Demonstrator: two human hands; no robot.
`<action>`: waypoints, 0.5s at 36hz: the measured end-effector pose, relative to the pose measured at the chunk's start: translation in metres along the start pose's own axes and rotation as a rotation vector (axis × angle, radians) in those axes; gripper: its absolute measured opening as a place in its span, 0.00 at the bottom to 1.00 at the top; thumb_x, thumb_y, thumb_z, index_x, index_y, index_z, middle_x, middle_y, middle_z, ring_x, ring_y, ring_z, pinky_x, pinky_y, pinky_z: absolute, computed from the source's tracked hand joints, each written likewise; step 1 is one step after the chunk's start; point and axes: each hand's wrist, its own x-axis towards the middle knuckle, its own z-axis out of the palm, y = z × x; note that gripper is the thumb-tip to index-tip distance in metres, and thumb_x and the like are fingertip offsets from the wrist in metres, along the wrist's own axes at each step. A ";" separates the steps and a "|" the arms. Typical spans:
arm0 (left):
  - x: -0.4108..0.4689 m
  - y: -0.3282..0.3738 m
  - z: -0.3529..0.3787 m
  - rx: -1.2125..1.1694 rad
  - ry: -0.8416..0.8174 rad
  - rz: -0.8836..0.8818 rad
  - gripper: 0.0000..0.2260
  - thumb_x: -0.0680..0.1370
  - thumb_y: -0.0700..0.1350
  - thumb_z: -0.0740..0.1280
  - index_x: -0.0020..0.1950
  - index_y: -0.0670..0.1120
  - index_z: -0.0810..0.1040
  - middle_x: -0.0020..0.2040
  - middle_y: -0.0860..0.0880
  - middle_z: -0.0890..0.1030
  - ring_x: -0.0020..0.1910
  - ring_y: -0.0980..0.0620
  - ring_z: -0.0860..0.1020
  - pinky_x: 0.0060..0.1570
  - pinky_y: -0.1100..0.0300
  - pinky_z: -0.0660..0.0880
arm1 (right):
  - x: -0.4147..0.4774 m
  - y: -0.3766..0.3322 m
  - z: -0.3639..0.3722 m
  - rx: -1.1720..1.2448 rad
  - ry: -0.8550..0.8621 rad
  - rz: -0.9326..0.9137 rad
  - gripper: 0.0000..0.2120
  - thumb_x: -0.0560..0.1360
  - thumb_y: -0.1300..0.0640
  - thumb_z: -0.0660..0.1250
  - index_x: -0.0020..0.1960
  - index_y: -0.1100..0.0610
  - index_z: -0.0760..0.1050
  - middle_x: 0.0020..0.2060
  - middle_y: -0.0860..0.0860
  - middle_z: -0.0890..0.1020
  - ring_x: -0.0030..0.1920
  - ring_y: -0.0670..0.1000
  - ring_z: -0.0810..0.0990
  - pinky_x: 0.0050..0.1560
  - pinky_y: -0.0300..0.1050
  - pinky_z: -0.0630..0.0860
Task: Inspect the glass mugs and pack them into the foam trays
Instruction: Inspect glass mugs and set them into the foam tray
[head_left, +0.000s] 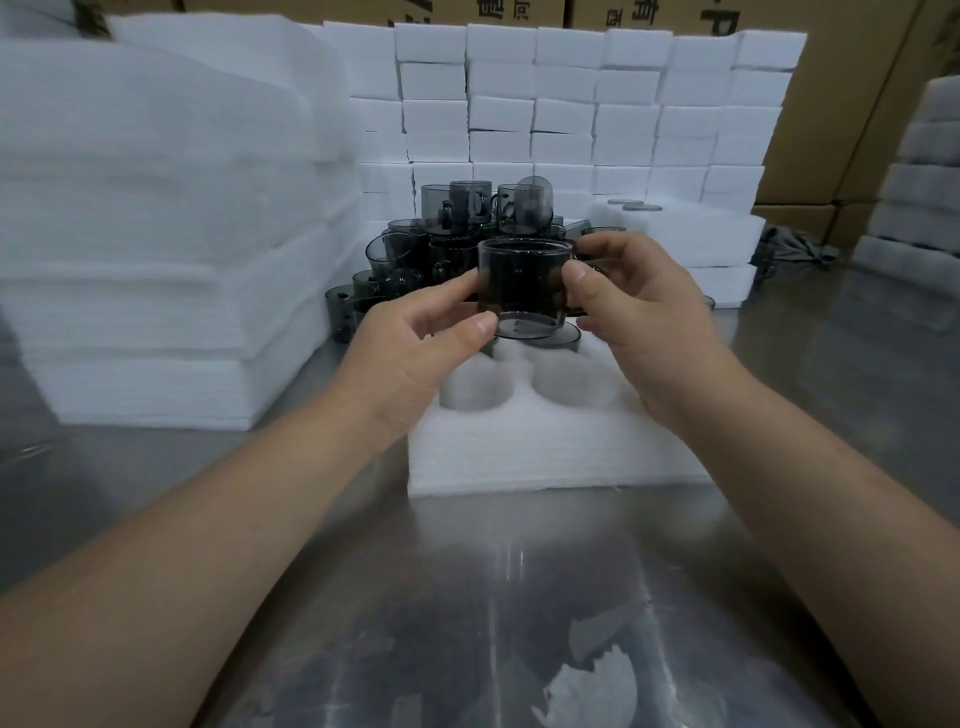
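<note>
You hold one smoky glass mug (521, 283) just above the foam tray (545, 447), left hand (415, 348) pinching its left wall and base, right hand (639, 322) pinching its right side. Smooth glass could slip from such fingertip grips. It stands upright, mouth up, axis vertical; its handle seems to point right, behind your fingers.

Mug (519, 286) handle: mostly hidden behind right hand (639, 312).
Foam tray (545, 447) far side: covered by mug.
Carton (519, 10) print: cropped at the top edge.
</note>
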 end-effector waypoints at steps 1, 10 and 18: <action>0.000 0.000 0.000 0.007 -0.003 0.008 0.19 0.75 0.36 0.65 0.61 0.54 0.72 0.44 0.65 0.82 0.51 0.68 0.77 0.50 0.74 0.70 | 0.000 0.000 0.000 -0.004 0.020 -0.004 0.06 0.75 0.56 0.67 0.48 0.46 0.72 0.44 0.47 0.80 0.44 0.43 0.79 0.43 0.36 0.72; 0.000 0.002 0.001 0.035 -0.017 0.033 0.20 0.75 0.37 0.66 0.60 0.59 0.72 0.45 0.64 0.82 0.52 0.67 0.77 0.52 0.74 0.69 | 0.002 0.001 -0.002 -0.071 0.090 -0.031 0.06 0.74 0.56 0.69 0.41 0.45 0.77 0.36 0.42 0.80 0.37 0.39 0.77 0.37 0.31 0.71; 0.001 0.004 0.000 0.066 -0.050 -0.015 0.26 0.74 0.39 0.67 0.71 0.49 0.65 0.61 0.46 0.77 0.61 0.54 0.75 0.64 0.61 0.67 | 0.001 -0.001 0.002 -0.248 0.041 0.036 0.13 0.79 0.56 0.61 0.61 0.52 0.77 0.54 0.42 0.81 0.55 0.41 0.77 0.62 0.46 0.72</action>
